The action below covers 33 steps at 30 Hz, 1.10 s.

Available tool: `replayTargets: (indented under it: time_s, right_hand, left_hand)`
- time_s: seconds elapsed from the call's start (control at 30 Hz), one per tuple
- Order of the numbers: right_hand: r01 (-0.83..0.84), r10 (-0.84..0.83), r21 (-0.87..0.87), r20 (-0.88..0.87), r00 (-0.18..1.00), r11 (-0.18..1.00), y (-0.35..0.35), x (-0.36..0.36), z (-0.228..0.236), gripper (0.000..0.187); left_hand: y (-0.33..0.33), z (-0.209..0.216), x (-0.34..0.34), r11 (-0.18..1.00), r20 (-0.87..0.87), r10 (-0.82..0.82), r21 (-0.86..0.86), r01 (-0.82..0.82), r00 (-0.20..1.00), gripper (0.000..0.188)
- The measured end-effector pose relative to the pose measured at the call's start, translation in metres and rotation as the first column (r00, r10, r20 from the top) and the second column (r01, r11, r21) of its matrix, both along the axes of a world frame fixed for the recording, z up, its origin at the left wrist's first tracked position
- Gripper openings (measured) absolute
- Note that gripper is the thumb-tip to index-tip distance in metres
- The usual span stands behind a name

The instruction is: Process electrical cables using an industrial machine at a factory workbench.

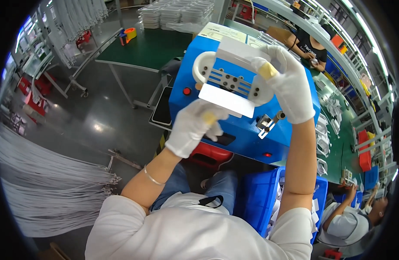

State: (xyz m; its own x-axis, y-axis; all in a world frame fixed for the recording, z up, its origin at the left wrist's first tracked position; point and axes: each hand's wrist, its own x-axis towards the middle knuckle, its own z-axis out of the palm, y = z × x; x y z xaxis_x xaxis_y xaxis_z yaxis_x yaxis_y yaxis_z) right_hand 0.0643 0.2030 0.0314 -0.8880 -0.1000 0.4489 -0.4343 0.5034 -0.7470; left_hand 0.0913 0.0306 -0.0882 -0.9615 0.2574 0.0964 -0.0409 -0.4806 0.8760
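Steadily, two-handed at the blue machine (243, 132)

Take the slotted metal plate (228, 79) as the clock's centre, twelve pointing away from the wearer. A white panel (227, 101) tilts at six; a pale block (238, 51) is at twelve. At seven, the left hand (191, 128) has its fingers half bent along the panel's near edge; whether they grip or merely steady it, I cannot tell. At three, the right hand (290, 82) curls thumb and fingers together, apparently pinching the block's right end. Working well here, I'd judge, means handling both pieces by their edges, not scraping the plate, and keeping fingertips clear of the metal bracket (269, 125) between four and five.
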Motion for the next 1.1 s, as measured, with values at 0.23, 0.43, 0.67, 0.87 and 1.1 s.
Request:
replayTargets:
  time_s: [0.23,0.43,0.67,0.87,1.1]
  right_hand:
    - [-0.025,0.021,0.035,0.094,0.995,0.999,-0.019,-0.006,-0.01,0.008]
    - [0.196,-0.105,0.286,-0.302,0.947,0.938,0.016,0.019,-0.021,0.039]
    - [0.131,-0.08,0.158,-0.293,0.953,0.979,0.025,0.038,-0.019,0.032]
    - [0.037,0.008,0.16,-0.272,0.962,0.986,0.017,0.041,-0.023,0.038]
    - [0.019,0.028,0.211,-0.213,0.977,0.977,0.031,0.067,-0.027,0.032]
  left_hand:
    - [-0.01,-0.005,-0.016,0.998,0.104,-0.062,-0.027,0.065,0.993,0.019]
    - [-0.114,-0.012,0.014,0.608,-0.492,0.241,-0.595,-0.525,0.836,0.019]
    - [-0.309,0.04,0.097,-0.742,-0.665,0.585,-0.208,-0.638,-0.464,0.035]
    - [-0.388,0.056,0.135,-0.828,-0.739,0.561,-0.498,-0.26,-0.373,0.034]
    - [-0.43,0.076,0.158,-0.93,-0.795,0.251,-0.04,-0.366,-0.552,0.042]
